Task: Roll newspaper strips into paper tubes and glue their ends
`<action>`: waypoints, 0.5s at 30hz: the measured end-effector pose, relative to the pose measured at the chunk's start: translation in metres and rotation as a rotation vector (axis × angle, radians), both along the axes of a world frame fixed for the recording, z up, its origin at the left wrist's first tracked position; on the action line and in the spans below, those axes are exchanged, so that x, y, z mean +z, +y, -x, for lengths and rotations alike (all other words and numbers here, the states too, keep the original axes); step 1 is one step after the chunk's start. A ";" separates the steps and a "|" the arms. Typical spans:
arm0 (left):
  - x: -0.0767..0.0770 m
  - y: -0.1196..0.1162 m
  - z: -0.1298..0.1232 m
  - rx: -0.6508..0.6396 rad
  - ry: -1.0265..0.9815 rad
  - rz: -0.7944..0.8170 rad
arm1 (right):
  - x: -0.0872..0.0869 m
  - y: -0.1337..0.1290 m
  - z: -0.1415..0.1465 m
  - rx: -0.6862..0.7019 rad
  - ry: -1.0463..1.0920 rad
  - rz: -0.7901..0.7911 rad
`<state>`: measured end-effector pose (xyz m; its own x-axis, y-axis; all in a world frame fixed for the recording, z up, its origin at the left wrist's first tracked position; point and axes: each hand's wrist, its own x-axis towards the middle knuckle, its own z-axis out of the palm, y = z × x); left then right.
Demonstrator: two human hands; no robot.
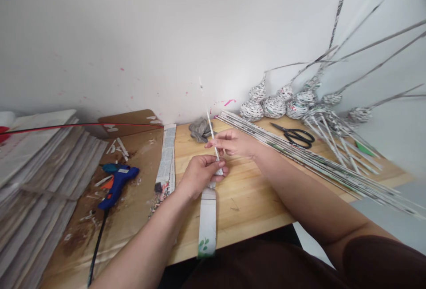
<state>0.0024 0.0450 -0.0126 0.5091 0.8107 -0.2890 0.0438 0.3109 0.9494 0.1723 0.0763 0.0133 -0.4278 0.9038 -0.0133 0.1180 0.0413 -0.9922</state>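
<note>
A flat paper strip (208,222) with a green leaf print lies toward the table's front edge, its far end reaching under my left hand (201,172). That hand is closed, pinching the lower end of a thin rolled paper stick (210,124), which points up and away toward the wall. Just above it, my right hand (231,143) has its fingers closed round the same stick. Left of my hands lie long newspaper strips (166,156). A crumpled grey cloth (199,130) sits behind the stick.
Right: long paper sticks (282,151), black scissors (297,137) and woven paper gourd shapes (252,110) with upright stalks along the wall. Left: a blue glue gun (118,184) on stained cardboard (133,218) and a tall stack of newspaper (43,182).
</note>
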 end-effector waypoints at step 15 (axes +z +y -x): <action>0.006 -0.003 0.000 -0.024 -0.024 0.021 | -0.002 0.001 0.002 -0.110 0.100 0.072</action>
<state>0.0021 0.0423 -0.0068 0.5354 0.7922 -0.2928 0.0283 0.3296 0.9437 0.1698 0.0769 0.0115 -0.3282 0.9437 -0.0419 0.0184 -0.0379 -0.9991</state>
